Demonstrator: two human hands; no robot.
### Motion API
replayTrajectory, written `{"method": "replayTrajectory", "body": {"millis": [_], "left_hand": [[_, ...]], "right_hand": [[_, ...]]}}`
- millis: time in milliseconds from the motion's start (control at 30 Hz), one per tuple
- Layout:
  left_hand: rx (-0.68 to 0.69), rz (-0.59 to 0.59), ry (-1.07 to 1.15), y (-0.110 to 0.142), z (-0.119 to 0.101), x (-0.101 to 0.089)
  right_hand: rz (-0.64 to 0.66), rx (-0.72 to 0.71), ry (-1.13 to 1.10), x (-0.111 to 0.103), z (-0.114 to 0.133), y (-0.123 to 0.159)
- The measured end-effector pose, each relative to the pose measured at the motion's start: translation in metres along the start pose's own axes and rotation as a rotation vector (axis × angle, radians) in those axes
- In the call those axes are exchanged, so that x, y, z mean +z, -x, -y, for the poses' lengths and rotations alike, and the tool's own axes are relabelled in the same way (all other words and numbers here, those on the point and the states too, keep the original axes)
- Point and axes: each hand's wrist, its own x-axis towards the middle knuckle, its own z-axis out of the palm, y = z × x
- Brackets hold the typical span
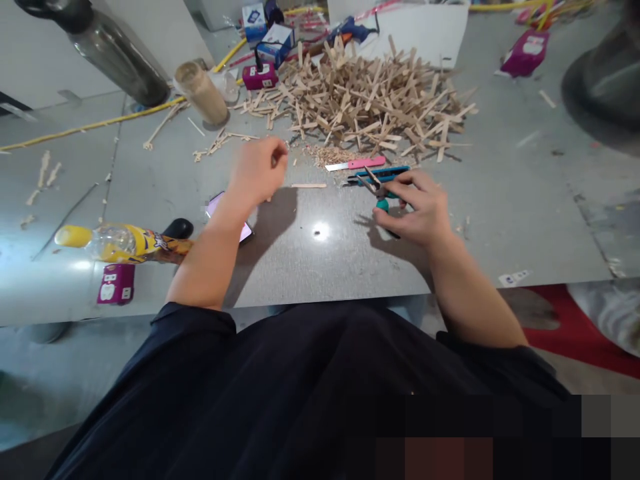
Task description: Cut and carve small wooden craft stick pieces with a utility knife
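1. Right hand point(420, 207): on the near side of the pile point(370, 93), toward its right. Thumb and fingers are clamped on the pliers point(383, 204); the pliers' jaws stand spread, toward the pile.
2. Left hand point(260, 167): near and left of the pile, fingers curled inward. Cannot tell whether the tips meet or hold anything.
3. Stick point(309, 185): flat, on the near side of the pile, between the hands, untouched.
4. Knife point(356, 164): at the pile's near edge, blade bare and pointing left. Hazard, in my judgement: a left hand reaching across toward the stick could be cut.
5. Cutter point(383, 175): near side of the pile, right beside the pliers. It could snag them or be pushed if the right hand swings.
6. Pile: loose and heaped. A knock could slide sticks over the knife and hide its edge.
7. Bottle point(125, 243): left of the pile and nearer, close by the left forearm. A careless elbow could knock it against the phone point(245, 231).
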Motion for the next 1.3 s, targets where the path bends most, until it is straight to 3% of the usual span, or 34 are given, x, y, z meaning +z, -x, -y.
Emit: {"method": "replayTrajectory", "body": {"millis": [67,133,200,267,400,533,967,1167,1300], "left_hand": [[-0.115,-0.022,-0.103,0.009,0.019,-0.017],[-0.264,0.011,-0.246,0.020,0.019,-0.023],[-0.489,0.090,-0.507,0.029,0.002,-0.019],[-0.614,0.259,-0.684,0.035,-0.024,-0.011],[-0.712,0.379,-0.801,0.039,-0.057,-0.001],[-0.723,0.366,-0.826,0.043,-0.055,0.002],[-0.663,0.271,-0.634,0.058,-0.038,0.003],[-0.539,0.326,-0.496,0.063,-0.042,-0.025],[-0.304,0.567,-0.392,0.065,-0.050,-0.038]], "right_hand": [[0.021,-0.020,0.008,-0.001,0.004,0.002],[0.056,-0.059,0.020,0.000,0.010,0.004],[0.095,-0.116,0.022,0.002,0.016,0.007],[0.140,-0.198,0.032,0.004,0.023,0.009],[0.246,-0.290,0.031,0.005,0.034,0.011],[0.311,-0.275,0.016,0.005,0.038,0.013],[0.319,-0.102,0.101,0.024,0.023,0.018],[0.279,-0.037,0.059,0.026,0.019,0.017],[0.283,-0.055,0.031,0.027,0.009,0.014]]}}
